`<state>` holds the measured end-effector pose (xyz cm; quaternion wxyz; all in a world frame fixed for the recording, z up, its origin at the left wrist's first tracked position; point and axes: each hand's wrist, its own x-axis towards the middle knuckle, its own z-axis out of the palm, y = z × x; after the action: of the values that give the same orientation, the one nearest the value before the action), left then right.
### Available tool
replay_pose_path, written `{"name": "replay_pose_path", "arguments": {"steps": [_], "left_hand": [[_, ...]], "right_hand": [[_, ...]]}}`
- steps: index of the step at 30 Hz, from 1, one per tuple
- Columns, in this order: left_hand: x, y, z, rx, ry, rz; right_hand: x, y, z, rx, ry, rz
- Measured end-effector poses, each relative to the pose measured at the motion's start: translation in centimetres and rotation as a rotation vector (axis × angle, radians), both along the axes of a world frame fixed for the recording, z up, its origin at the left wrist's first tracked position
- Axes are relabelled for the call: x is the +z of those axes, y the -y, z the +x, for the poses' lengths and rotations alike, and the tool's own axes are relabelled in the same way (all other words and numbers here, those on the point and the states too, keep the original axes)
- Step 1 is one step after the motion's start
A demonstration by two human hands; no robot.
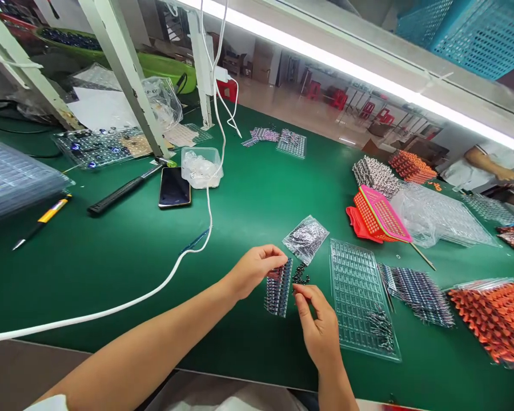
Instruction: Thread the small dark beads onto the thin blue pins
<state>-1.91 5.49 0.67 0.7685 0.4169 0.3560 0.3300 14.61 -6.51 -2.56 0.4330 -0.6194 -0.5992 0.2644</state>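
Observation:
My left hand (259, 269) pinches the top of a flat strip of small dark parts with metal pins (277, 294), held just above the green table. Close to the strip's right edge, my right hand (319, 322) has its thumb and forefinger pressed together; whatever is between them is too small to name. Small black beads (300, 274) lie loose between the two hands. Behind them is a clear plastic bag (306, 237) filled with tiny dark pieces. Right of my right hand lies a clear slotted tray (354, 285) with a bunch of thin metal pieces (381, 326) at its near end.
More pinned strips (422, 294) and orange parts (494, 319) are on the right, below a pink-rimmed basket (381, 211). On the left are a white cable (171, 279), a phone (175, 187), a hammer (120, 194) and a plastic tub (201, 165). A co-worker's arm (488, 162) shows far right.

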Motion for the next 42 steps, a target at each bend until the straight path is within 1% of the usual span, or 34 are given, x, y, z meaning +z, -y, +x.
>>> {"name": "replay_pose_path", "arguments": {"steps": [4, 6, 10, 12, 16, 19, 22, 24, 26, 28, 29, 31, 34, 36, 39, 42], "left_hand": [[-0.4, 1.7, 0.8, -0.133, 0.001, 0.039], [-0.6, 2.5, 1.1, -0.199, 0.01, 0.056], [-0.6, 3.2, 1.4, -0.27, 0.017, 0.055], [-0.5, 3.2, 1.4, -0.293, 0.027, 0.024], [-0.7, 3.1, 1.5, -0.307, 0.031, -0.023], [-1.0, 3.1, 1.5, -0.283, 0.01, -0.011], [-1.2, 3.2, 1.6, -0.251, 0.021, -0.003], [-1.1, 3.2, 1.6, -0.24, 0.025, -0.01], [-1.0, 3.2, 1.6, -0.231, 0.025, -0.018], [-0.7, 2.9, 1.5, -0.204, 0.022, -0.018], [-0.5, 2.7, 1.4, -0.181, 0.023, -0.013], [-0.2, 2.0, 1.1, -0.108, 0.026, 0.006], [0.2, 0.9, 0.5, 0.037, 0.033, 0.031], [0.4, 0.3, 0.1, 0.113, 0.031, 0.02], [0.4, -0.2, -0.1, 0.162, 0.02, -0.005], [0.3, -0.2, -0.1, 0.159, 0.023, -0.013]], "right_hand": [[0.7, 0.3, 0.3, -0.092, -0.062, -0.045], [1.1, 0.6, 0.6, -0.116, -0.113, -0.06], [1.6, 0.8, 0.8, -0.097, -0.168, -0.093], [1.6, 0.8, 0.8, -0.126, -0.17, -0.095], [1.4, 0.8, 0.5, -0.197, -0.159, -0.095], [1.3, 0.8, 0.3, -0.203, -0.151, -0.1], [1.3, 0.8, 0.2, -0.187, -0.19, -0.095], [1.2, 0.7, 0.3, -0.188, -0.223, -0.088], [1.1, 0.6, 0.7, -0.214, -0.211, -0.086], [1.0, 0.6, 1.0, -0.209, -0.131, -0.095], [0.9, 0.6, 1.1, -0.18, -0.067, -0.092], [0.7, 0.6, 1.1, -0.072, 0.094, -0.064], [0.3, 0.8, 0.1, 0.095, 0.323, 0.008], [0.0, 1.0, -1.0, 0.158, 0.448, 0.026], [-0.7, 1.3, -2.6, 0.166, 0.615, 0.045], [-1.5, 1.4, -3.8, 0.136, 0.715, 0.053]]}}
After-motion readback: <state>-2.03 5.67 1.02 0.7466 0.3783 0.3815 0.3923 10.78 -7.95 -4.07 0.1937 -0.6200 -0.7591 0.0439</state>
